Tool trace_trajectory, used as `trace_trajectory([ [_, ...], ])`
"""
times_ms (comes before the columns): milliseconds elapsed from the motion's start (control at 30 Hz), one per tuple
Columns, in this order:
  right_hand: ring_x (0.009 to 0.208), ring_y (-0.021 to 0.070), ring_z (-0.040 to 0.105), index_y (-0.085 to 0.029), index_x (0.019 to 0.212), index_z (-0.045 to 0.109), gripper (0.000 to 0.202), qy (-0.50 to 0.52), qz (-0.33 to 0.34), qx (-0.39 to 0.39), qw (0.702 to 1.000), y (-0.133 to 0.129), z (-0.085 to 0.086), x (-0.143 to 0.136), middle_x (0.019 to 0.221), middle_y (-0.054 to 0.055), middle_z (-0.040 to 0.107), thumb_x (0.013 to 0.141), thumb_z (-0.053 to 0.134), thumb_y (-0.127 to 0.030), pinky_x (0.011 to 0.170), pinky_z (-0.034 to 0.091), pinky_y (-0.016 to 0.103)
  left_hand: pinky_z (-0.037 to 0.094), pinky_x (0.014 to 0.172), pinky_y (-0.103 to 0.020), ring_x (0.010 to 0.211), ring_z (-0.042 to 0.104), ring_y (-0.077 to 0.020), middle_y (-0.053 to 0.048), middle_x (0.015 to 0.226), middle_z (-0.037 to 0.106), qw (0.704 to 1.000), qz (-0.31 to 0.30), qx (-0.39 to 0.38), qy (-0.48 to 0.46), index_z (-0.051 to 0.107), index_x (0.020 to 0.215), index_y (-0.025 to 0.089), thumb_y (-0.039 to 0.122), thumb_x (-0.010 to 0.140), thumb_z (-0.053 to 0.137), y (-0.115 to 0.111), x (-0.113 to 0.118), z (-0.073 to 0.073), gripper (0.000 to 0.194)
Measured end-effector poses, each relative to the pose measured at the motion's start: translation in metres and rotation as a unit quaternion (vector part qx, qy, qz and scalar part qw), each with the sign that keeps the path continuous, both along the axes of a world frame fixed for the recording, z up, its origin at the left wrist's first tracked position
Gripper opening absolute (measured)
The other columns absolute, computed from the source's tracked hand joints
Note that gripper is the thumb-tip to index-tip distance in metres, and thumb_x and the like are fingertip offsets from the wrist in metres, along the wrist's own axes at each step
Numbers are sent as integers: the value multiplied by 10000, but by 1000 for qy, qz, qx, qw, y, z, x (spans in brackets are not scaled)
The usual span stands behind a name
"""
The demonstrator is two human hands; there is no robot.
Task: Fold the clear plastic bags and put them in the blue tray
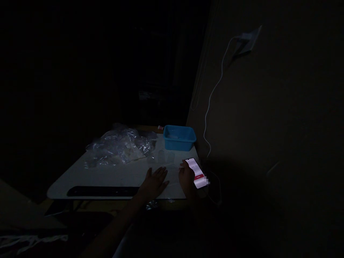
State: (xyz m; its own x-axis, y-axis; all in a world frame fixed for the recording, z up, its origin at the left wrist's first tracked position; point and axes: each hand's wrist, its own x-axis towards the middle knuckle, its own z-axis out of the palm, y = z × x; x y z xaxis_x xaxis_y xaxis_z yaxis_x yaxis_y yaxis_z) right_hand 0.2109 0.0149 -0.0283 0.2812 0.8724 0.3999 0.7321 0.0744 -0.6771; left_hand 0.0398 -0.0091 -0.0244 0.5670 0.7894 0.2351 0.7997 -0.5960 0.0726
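Observation:
The room is dark. My left hand (pixel 154 184) lies palm down on the white table, fingers spread over a thin clear plastic bag (pixel 172 167). At the bag's right edge, my right hand (pixel 186 177) has its fingers curled together, seemingly pinching the plastic; the fingertips are hard to make out. A lit phone (pixel 197 173) with a red button on its screen lies just right of that hand, partly behind it. To the left and farther back, a loose heap of crumpled clear plastic bags (pixel 120 145) covers part of the tabletop.
A blue plastic basin (pixel 179 143) stands at the table's back right corner, with a small pinkish item (pixel 160 127) beside it. From a wall socket (pixel 245 41) a white cable (pixel 209 100) hangs down along the right wall. A dark slot (pixel 102 191) runs along the table's front edge.

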Motion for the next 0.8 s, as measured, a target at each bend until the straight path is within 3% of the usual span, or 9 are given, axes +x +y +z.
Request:
trace_trajectory([
  [167,871,135,603,-128,1146,469,449,10,81,23,996,-3,2,-2,957,74,640,725,338,-41,776,452,244,157,985,-535,1247,293,-240,-97,1358,334,1000,-3,-1,5,339,1291,186,444,880,193,1,0,-1,507],
  [300,882,140,596,-138,1222,393,509,-20,150,0,989,-4,3,-5,1003,78,624,722,364,-45,793,452,259,153,980,-549,1248,289,-244,-111,1356,334,1000,-2,-3,12,340,1289,164,436,883,192,0,0,-1,511],
  [467,897,175,594,-89,1227,375,505,-7,78,-21,997,0,1,-5,988,122,624,725,363,-38,786,458,298,150,985,-548,1249,290,-238,-100,1358,334,1000,1,4,8,334,1291,172,429,885,186,-1,0,-1,503],
  [667,995,168,546,-134,1262,344,583,-82,189,8,979,-4,5,-6,1067,95,595,692,376,-18,880,408,314,146,999,-522,1255,279,-227,-90,1362,330,1000,1,-2,14,329,1296,194,449,877,199,2,0,-4,507],
  [800,982,201,552,-80,1252,358,560,-86,111,-15,990,-2,4,-7,1072,146,583,696,373,-19,855,419,333,156,1010,-490,1265,262,-219,-90,1370,312,999,-4,-29,15,312,1306,189,472,872,184,4,-1,1,534],
])
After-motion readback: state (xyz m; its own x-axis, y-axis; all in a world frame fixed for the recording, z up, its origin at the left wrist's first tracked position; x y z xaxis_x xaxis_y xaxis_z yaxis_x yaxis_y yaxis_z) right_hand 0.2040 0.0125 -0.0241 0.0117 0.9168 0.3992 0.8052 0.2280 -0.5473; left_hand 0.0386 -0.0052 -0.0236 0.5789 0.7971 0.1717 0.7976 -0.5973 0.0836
